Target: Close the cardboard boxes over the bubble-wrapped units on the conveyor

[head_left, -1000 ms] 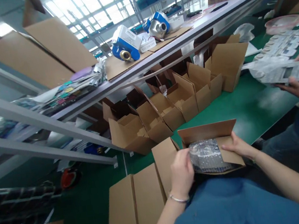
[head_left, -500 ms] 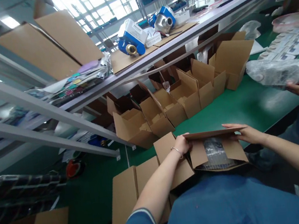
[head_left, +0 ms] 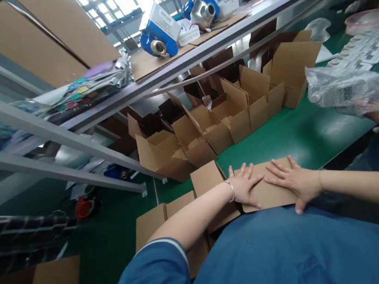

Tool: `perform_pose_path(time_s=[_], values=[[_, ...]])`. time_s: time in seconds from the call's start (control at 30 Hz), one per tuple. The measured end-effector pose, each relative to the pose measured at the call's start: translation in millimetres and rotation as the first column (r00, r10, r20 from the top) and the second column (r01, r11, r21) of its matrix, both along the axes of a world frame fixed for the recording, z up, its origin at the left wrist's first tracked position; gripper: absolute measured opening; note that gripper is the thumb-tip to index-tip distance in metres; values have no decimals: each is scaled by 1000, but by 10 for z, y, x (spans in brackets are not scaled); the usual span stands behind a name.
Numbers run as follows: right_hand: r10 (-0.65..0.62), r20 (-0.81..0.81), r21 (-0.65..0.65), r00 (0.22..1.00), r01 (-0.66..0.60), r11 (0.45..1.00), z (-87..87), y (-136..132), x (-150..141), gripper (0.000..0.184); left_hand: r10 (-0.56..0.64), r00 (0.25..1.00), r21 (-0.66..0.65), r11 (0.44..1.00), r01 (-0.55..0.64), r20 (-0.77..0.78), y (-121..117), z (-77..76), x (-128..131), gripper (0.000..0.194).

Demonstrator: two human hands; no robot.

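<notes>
Right in front of my body is a small cardboard box (head_left: 269, 192) with its lid down, so its contents are hidden. My left hand (head_left: 246, 185) lies flat on the left part of the lid, fingers spread. On the right part rests my right hand (head_left: 290, 181), also flat with its fingers apart. Touching or very close on the left stands another closed carton (head_left: 208, 179). More closed cartons (head_left: 180, 202) sit farther left, partly behind my left arm.
Several open cartons (head_left: 220, 135) line the green table (head_left: 313, 130) beneath a shelf. Blue water meters (head_left: 157, 34) stand on the shelf (head_left: 219, 47). At the right, a co-worker's hand holds a bubble-wrapped item (head_left: 346, 88). Metal posts (head_left: 70, 134) cross the left side.
The box's lid has come down over the wrapped item inside. Both my hands have gone from gripping the lid's sides to lying flat on top. The view has shifted slightly.
</notes>
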State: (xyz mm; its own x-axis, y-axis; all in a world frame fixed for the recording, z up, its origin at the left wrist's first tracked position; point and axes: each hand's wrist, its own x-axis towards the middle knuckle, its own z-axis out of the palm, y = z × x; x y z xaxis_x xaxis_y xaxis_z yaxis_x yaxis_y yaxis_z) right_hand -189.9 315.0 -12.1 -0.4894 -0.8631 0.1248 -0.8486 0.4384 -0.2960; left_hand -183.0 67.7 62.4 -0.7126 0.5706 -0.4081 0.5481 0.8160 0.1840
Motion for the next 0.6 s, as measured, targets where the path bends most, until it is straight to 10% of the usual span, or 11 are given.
perform_pose_path(time_s=[0.27, 0.6], values=[[-6, -83, 33, 997, 9, 999, -95, -92, -314, 128, 107, 984, -78, 990, -119, -142, 225, -183, -41, 130], [-39, -45, 58, 998, 41, 997, 78, -23, -299, 81, 158, 982, 49, 987, -154, -108, 186, -102, -37, 120]])
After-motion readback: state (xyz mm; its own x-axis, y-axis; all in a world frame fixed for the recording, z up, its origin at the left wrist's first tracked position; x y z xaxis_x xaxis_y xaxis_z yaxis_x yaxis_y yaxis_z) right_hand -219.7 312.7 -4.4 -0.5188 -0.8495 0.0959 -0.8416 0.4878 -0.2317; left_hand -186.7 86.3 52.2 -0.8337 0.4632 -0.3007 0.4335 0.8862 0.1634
